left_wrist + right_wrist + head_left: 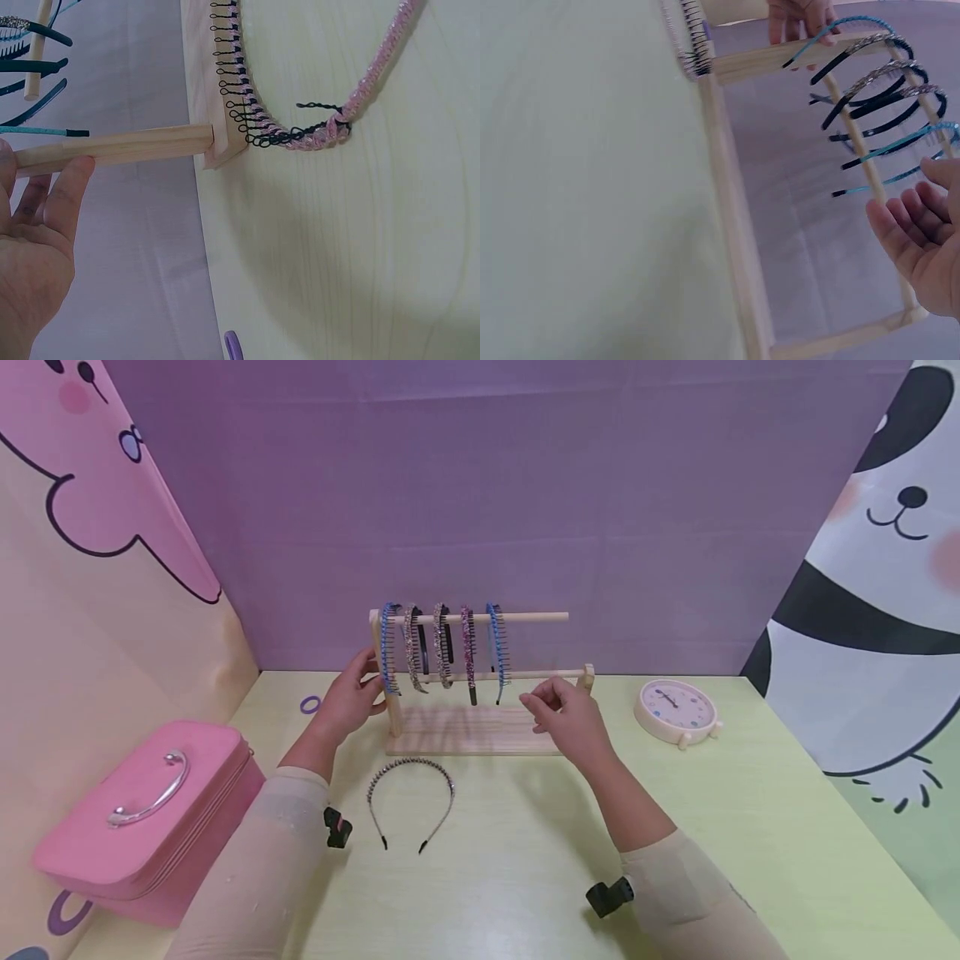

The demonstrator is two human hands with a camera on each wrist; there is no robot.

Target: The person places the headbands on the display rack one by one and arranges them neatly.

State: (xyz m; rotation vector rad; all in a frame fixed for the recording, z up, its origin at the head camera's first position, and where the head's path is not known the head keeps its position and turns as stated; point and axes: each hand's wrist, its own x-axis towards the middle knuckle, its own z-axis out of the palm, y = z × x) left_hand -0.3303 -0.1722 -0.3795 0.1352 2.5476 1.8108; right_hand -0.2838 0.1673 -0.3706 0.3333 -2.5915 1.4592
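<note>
A light wooden rack (480,745) carries several headbands on its upper rod. Among them are a blue headband (387,647) at the left end, glittery silver ones (440,652), a purple-pink one (468,647) and another blue one (498,647) furthest right. My left hand (348,697) grips the rack's left post (127,148) between thumb and fingers. Just right of the last blue headband, my right hand (567,718) hovers with loosely bent fingers, holding nothing. One more beaded headband (411,762) lies on the table before the rack, its tips toward me.
On the left stands a pink case (150,810) with a silver handle. A round pink clock (677,710) lies right of the rack. A purple ring shape (310,704) shows near the left hand. Behind the table hangs a purple backdrop (487,485).
</note>
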